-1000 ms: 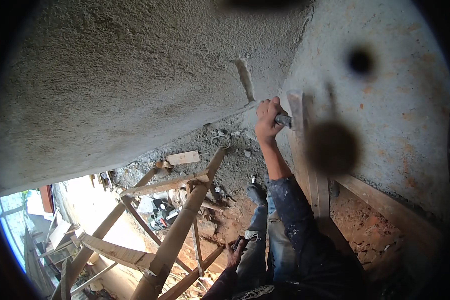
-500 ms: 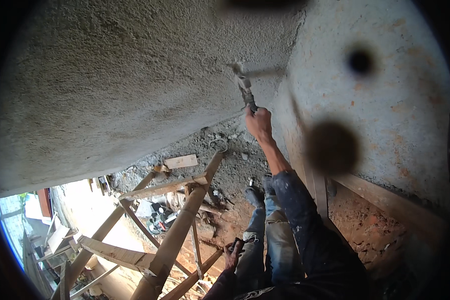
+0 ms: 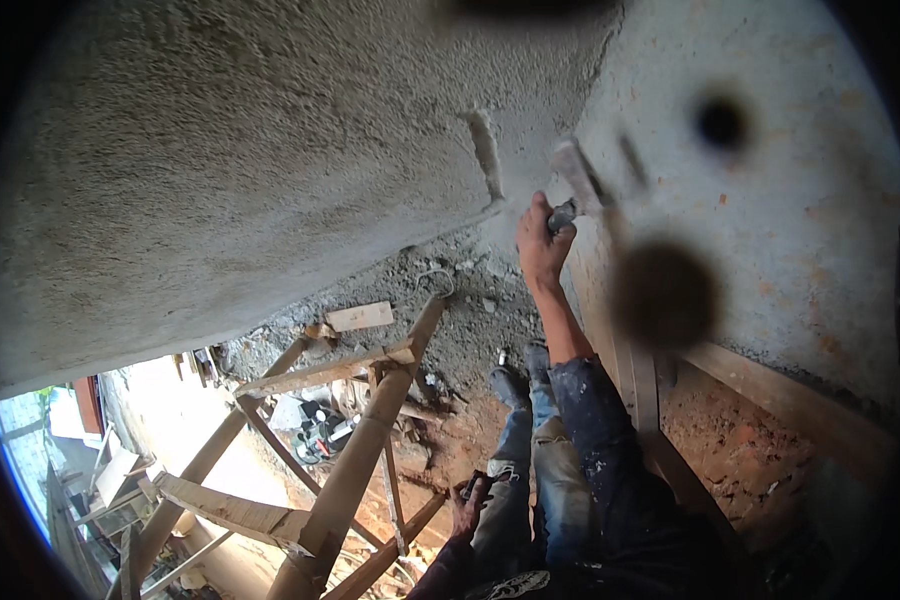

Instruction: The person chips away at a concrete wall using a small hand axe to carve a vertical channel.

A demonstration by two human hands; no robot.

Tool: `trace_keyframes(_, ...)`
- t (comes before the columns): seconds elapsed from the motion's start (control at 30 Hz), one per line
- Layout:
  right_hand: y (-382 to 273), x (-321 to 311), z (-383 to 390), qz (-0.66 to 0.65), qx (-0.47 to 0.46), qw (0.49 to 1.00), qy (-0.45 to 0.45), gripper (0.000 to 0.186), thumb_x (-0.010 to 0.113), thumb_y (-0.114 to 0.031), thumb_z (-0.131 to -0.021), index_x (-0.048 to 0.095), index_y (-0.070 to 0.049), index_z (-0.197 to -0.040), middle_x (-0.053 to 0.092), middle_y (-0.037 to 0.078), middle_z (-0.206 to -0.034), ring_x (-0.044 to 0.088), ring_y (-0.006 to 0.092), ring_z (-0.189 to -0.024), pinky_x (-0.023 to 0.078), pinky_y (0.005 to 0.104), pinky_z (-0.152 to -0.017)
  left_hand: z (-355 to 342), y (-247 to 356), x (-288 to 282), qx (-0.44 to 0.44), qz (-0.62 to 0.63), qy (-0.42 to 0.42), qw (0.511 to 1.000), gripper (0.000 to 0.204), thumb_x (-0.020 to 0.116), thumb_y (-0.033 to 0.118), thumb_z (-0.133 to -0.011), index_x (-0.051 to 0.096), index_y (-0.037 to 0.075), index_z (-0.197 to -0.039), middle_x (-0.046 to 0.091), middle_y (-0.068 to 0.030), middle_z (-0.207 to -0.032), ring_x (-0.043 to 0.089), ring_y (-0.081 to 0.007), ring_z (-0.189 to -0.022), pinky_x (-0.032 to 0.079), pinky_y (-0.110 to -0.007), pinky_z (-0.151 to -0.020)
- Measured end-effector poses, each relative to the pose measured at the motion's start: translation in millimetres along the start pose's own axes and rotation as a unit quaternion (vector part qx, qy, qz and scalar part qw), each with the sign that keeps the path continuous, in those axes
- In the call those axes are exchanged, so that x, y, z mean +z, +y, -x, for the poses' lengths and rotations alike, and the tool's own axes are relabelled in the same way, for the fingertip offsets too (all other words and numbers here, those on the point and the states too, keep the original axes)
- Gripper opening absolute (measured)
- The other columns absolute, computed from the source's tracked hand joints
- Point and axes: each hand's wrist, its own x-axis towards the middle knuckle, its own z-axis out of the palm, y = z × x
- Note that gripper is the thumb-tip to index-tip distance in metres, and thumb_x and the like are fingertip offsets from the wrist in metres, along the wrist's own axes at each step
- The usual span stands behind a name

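My right hand [image 3: 544, 245] is closed around the dark grip of a hammer [image 3: 577, 178], raised near the corner of the walls. The hammer's head is smeared by motion. To its left, a narrow vertical groove [image 3: 485, 155] is cut into the rough grey plaster wall [image 3: 270, 150]. The hammer stands apart from that groove. Low down beside my left leg, my left hand [image 3: 466, 512] is closed on a small dark object [image 3: 480, 486] whose kind I cannot make out.
A wooden trestle [image 3: 360, 460] of poles and planks stands on the left. Rubble [image 3: 400, 285] and a loose board [image 3: 360, 317] lie along the wall's foot. A smoother pale wall [image 3: 760, 200] rises on the right, with a plank [image 3: 770, 390] along its base. Dark round spots blot the view.
My right hand has swung the hammer away from the grey wall, to the right, uncovering the groove. My left hand has barely moved.
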Motion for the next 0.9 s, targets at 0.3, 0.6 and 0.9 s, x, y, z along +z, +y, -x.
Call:
trace_keyframes(0.3,-23,8,3,0.152,0.083,0.982,-0.080,0.036,0.056,-0.021,-0.091,0.054,0.007,-0.070,0.054,0.006,-0.057,0.047,0.0116,-0.050,0.038,0.0336,-0.048,0,-19,-18,-0.045,0.003,0.017,0.999,0.073,0.069,0.047,-0.081,0.032,-0.003,-0.120,0.058,-0.0209,-0.106,0.065,-0.0262,-0.085,0.052,-0.034,-0.069)
trace_keyframes(0.6,-1,1,-4,0.262,0.042,0.958,-0.106,0.038,0.057,-0.029,-0.091,0.049,0.001,-0.068,0.055,0.011,-0.056,0.058,0.0302,-0.054,0.042,0.0397,-0.053,-10,-8,-4,-0.011,-0.008,0.009,1.000,0.072,0.068,0.047,-0.082,0.036,-0.004,-0.121,0.058,-0.0183,-0.101,0.064,-0.0224,-0.082,0.053,-0.032,-0.068)
trace_keyframes(0.9,66,-110,170,0.273,0.093,0.946,-0.147,0.031,0.054,-0.028,-0.093,0.052,-0.001,-0.107,0.062,0.015,-0.078,0.062,0.0305,-0.071,0.047,0.0399,-0.064,-11,34,17,0.087,-0.118,0.020,0.989,0.075,0.068,0.052,-0.080,0.036,0.006,-0.129,0.058,-0.0195,-0.105,0.057,-0.0285,-0.098,0.043,-0.037,-0.088)
